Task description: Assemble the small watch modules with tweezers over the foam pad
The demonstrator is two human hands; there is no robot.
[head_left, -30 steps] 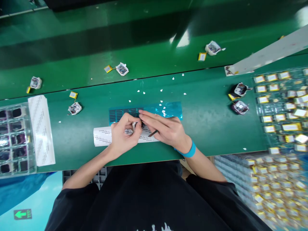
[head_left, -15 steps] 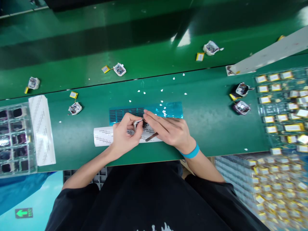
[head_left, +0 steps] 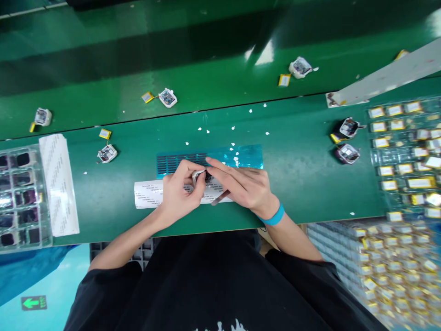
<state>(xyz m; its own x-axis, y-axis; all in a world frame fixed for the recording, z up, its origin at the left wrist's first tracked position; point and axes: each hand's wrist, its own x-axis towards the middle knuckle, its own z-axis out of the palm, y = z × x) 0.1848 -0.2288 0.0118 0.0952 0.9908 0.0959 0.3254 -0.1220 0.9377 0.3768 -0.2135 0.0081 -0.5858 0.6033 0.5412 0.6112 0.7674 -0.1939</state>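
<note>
My left hand point(head_left: 182, 191) pinches a small white watch housing point(head_left: 197, 176) between thumb and fingers, over a strip of white printed backing paper point(head_left: 149, 194). Against the right side of the housing are the fingertips of my right hand point(head_left: 243, 184), with small dark parts point(head_left: 207, 177) between the hands. Tweezers point(head_left: 220, 198) lie in my right hand, their flat dark end sticking out below the palm; their tips are hidden. Just beyond both hands lies a blue film sheet point(head_left: 250, 156) with dark strips on its left part and white stickers on its right.
Open housings with yellow batteries lie at left point(head_left: 107, 153), right point(head_left: 347, 153) and on the far green belt point(head_left: 167, 98). A clear tray point(head_left: 46, 197) and white sheet point(head_left: 62, 184) are left. A battery tray point(head_left: 375, 158) and grey post point(head_left: 386, 78) stand right.
Housings on the far belt have shifted slightly left. The end of the tweezers has turned a little under my right palm. Both hands stay in about the same place.
</note>
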